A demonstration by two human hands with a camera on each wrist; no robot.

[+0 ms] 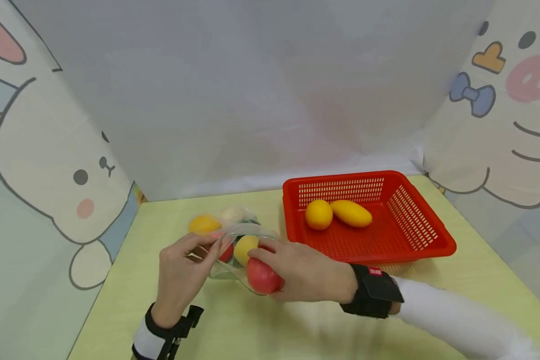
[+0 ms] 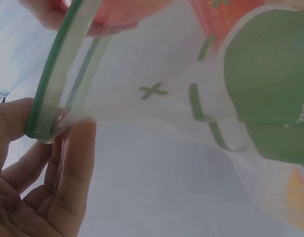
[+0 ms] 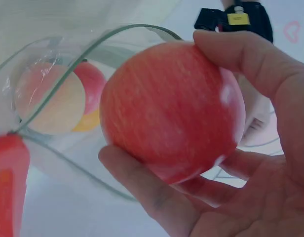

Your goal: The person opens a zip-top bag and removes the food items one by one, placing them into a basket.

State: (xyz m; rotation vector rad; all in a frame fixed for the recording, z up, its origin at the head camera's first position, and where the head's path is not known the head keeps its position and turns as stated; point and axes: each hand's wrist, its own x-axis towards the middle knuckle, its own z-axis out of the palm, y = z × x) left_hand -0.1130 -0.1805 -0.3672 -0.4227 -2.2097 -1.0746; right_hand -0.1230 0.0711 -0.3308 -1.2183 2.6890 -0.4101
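My right hand point(image 1: 303, 267) grips a red apple point(image 1: 263, 276) at the mouth of a clear zip bag point(image 1: 225, 270). In the right wrist view, thumb and fingers wrap the apple point(image 3: 171, 111) in front of the bag's green-edged opening. My left hand point(image 1: 186, 270) pinches the bag's rim at the left; the left wrist view shows the thumb and fingers point(image 2: 78, 168) on the green zip strip point(image 2: 56, 64). Inside the bag lie a yellow fruit point(image 1: 245, 249), a red fruit point(image 1: 226, 252), an orange-yellow fruit point(image 1: 204, 224) and a whitish piece point(image 1: 234, 214), partly hidden by the plastic.
A red plastic basket point(image 1: 414, 187) stands to the right of the bag on the pale yellow-green table point(image 1: 261, 335). It holds an orange point(image 1: 318, 215) and a yellow mango-shaped fruit point(image 1: 352, 213). Walls with cartoon prints point(image 1: 83, 210) enclose the table's back and sides.
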